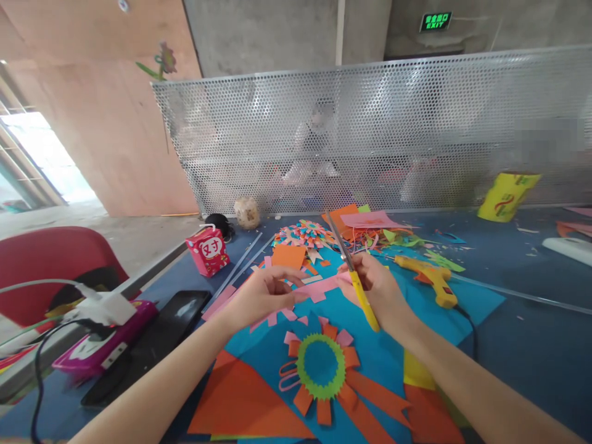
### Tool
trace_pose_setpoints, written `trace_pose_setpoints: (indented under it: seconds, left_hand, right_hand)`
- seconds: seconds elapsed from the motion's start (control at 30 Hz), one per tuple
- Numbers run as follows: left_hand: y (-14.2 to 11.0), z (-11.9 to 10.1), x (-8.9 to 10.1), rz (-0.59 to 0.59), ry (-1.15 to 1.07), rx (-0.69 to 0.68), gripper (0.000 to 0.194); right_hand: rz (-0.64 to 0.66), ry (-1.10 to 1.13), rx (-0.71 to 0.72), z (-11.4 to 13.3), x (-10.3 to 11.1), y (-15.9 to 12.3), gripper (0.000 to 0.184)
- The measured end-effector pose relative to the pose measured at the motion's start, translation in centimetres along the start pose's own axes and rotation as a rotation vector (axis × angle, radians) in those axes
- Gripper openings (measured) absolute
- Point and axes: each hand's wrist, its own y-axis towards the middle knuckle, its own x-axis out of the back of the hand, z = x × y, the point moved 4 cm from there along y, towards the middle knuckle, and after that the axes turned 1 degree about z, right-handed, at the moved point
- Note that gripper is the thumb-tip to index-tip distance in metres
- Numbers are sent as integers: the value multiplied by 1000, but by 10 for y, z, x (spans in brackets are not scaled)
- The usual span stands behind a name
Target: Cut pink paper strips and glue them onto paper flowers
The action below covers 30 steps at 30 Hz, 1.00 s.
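A pink paper strip [319,288] with notched lower edge is stretched between my hands. My left hand [268,288] pinches its left end. My right hand [377,287] grips scissors with yellow handles [364,301], their blades pointing up and away, and its fingertips also touch the strip's right end. Below the strip, on blue sheets [383,370], lies a paper wreath with a green zigzag ring [340,369], orange and pink tabs around it and long orange tails [370,391]. Small pink paper pieces [272,317] lie beneath my left hand.
A yellow glue gun [430,277] with its cord lies on the right. Ahead are coloured paper scraps [393,237] and layered paper flowers [305,233]. A phone [152,339], a purple power strip [87,357] and a red box [208,251] are at left; a perforated metal screen [259,129] stands behind.
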Motion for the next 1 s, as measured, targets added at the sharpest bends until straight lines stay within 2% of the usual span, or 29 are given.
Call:
trace_pose_setpoints:
  seconds: [0.1, 0.2, 0.3, 0.37, 0.47, 0.57, 0.67, 0.8, 0.93, 1.0]
  left_hand:
    - [1, -3, 13, -79, -295, -10, 32]
    - [1, -6, 24, -232, -522, -49, 32]
    - [0, -2, 21, -350, -708, -27, 33]
    - [0, 4, 10, -328, -800, 94, 32]
    - [0, 9, -8, -202, -904, 237, 34]
    - [-1, 6, -17, -85, -880, 211, 32]
    - [-2, 6, -25, -54, -740, 177, 34]
    - [-1, 12, -33, -121, -667, 224, 24]
    - [1, 15, -27, -243, -618, 145, 19]
    - [0, 14, -23, -264, -597, 103, 18]
  right_hand:
    - [-23, -7, 15, -2, 0, 2, 32]
    - [-45, -19, 25, -1, 0, 3, 31]
    - [-89, -51, 49, 4, 0, 3, 28]
    - [-128, -57, 63, 6, 2, 1, 28]
    - [-182, -20, 101, 10, 6, -1, 29]
    - [-211, 22, 136, 13, 8, -3, 30]
    - [-203, -5, 117, 11, 6, -4, 29]
    - [-133, -61, 127, 7, -3, -6, 23]
    - [-48, -89, 108, -3, -11, -8, 21]
    - [7, -90, 70, -9, -13, -9, 23]
